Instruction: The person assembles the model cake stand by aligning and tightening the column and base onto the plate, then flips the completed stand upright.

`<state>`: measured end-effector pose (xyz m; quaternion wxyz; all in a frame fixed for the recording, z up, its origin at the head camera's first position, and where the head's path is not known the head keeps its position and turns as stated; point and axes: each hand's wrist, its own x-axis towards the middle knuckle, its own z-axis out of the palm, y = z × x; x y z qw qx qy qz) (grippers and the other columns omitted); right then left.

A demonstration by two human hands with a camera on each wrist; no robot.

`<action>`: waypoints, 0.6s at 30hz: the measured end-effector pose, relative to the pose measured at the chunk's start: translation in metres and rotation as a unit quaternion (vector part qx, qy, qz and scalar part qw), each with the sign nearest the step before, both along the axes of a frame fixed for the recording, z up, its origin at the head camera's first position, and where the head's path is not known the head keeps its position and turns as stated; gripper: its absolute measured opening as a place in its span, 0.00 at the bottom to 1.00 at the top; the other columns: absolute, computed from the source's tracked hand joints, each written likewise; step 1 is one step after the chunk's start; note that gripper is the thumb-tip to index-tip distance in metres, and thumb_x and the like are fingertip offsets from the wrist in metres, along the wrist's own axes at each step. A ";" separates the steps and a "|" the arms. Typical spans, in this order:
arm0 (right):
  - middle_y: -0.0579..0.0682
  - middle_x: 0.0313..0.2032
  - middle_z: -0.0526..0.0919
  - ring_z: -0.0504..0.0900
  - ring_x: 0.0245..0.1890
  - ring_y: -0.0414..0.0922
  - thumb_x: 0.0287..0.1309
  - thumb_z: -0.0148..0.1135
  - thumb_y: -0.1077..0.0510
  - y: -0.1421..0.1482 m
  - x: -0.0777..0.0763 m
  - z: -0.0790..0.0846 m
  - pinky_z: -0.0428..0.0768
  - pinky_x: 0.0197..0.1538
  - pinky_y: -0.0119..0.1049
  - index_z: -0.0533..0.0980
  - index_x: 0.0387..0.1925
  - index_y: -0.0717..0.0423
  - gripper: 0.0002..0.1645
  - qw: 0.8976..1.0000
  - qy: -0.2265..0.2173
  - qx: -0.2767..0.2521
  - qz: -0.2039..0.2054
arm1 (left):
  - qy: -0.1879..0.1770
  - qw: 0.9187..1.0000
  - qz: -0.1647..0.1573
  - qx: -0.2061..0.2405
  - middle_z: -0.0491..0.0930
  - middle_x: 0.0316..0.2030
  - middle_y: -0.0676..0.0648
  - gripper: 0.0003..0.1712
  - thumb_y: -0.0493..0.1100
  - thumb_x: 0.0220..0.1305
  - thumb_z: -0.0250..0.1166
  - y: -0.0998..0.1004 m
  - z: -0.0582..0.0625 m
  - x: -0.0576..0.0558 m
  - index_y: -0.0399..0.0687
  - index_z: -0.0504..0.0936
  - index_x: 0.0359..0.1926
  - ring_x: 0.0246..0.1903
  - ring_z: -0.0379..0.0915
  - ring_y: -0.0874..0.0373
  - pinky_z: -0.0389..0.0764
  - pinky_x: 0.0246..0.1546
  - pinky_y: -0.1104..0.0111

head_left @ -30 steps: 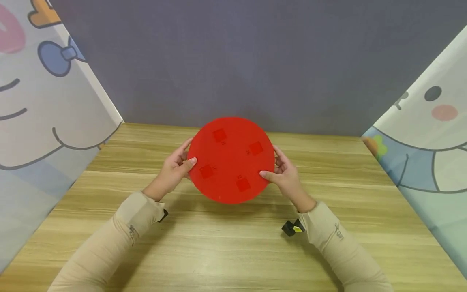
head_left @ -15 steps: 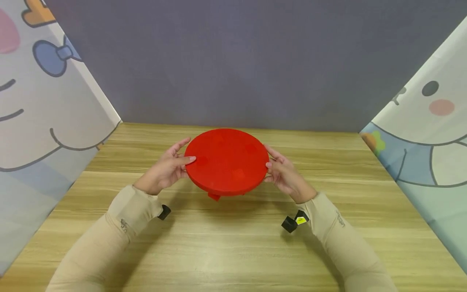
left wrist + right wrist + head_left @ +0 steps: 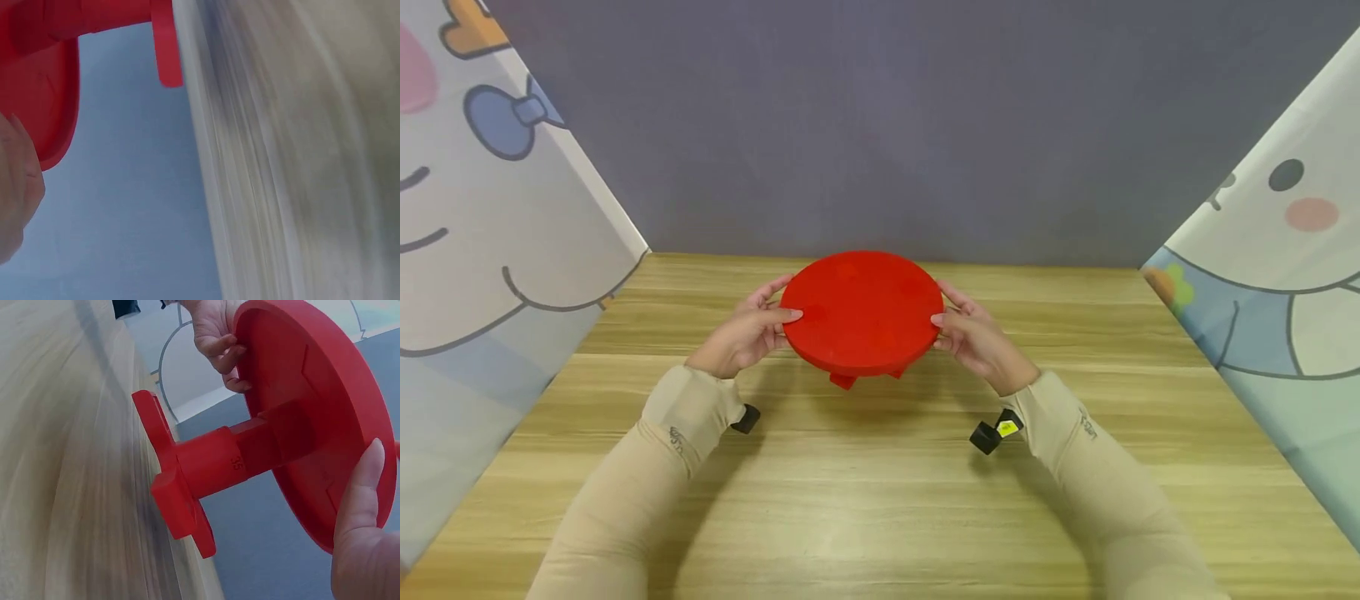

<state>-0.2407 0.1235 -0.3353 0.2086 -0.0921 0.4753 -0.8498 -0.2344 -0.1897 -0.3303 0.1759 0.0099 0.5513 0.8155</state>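
A red pedestal stand (image 3: 862, 310) with a round top is held between both hands. Its top lies roughly level, leaning a little toward me. My left hand (image 3: 747, 332) grips the left rim, thumb on top and fingers at the edge and below. On the opposite rim my right hand (image 3: 976, 337) does likewise. Below the top, the right wrist view shows a thick column (image 3: 212, 459) ending in splayed feet (image 3: 172, 500). Another foot (image 3: 167, 53) shows in the left wrist view. Whether the feet touch the tabletop I cannot tell.
The wooden tabletop (image 3: 820, 508) runs under both arms to a grey back panel (image 3: 880, 125). Cartoon-printed side panels stand at left (image 3: 490, 233) and right (image 3: 1292, 317). Black blocks hang below the left cuff (image 3: 746, 418) and right cuff (image 3: 985, 437).
The stand's top has tipped from facing me to nearly level, and its feet have come into sight underneath. Lately both hands have moved slightly away from me with it, keeping their grip.
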 end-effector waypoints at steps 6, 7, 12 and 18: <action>0.48 0.31 0.79 0.80 0.22 0.39 0.60 0.42 0.78 -0.002 -0.007 -0.002 0.80 0.26 0.27 0.41 0.76 0.53 0.47 0.999 -0.019 0.036 -0.016 | 0.004 0.999 0.004 -0.048 0.70 0.43 0.45 0.45 0.23 0.64 0.51 -0.001 -0.003 -0.008 0.52 0.44 0.76 0.25 0.80 0.59 0.84 0.27 0.67; 0.47 0.30 0.80 0.81 0.23 0.38 0.60 0.43 0.77 -0.002 -0.008 -0.003 0.80 0.27 0.26 0.41 0.76 0.53 0.47 0.999 -0.020 0.042 -0.017 | 0.003 0.998 0.004 -0.059 0.68 0.43 0.44 0.46 0.23 0.64 0.51 0.000 -0.003 -0.009 0.53 0.45 0.76 0.25 0.79 0.59 0.84 0.27 0.66; 0.46 0.27 0.83 0.80 0.23 0.39 0.59 0.41 0.78 -0.002 -0.009 -0.010 0.80 0.33 0.30 0.42 0.76 0.54 0.46 0.999 -0.030 0.042 -0.009 | -0.006 0.997 -0.001 -0.076 0.67 0.44 0.44 0.45 0.23 0.64 0.51 -0.003 -0.006 -0.011 0.52 0.45 0.76 0.23 0.78 0.60 0.84 0.27 0.66; 0.49 0.32 0.79 0.82 0.25 0.41 0.56 0.37 0.82 -0.003 -0.005 -0.013 0.84 0.31 0.36 0.39 0.76 0.52 0.50 0.999 -0.038 0.004 0.003 | -0.005 0.998 -0.027 -0.062 0.67 0.51 0.45 0.44 0.23 0.65 0.47 -0.012 -0.005 -0.013 0.50 0.41 0.76 0.27 0.80 0.59 0.84 0.28 0.66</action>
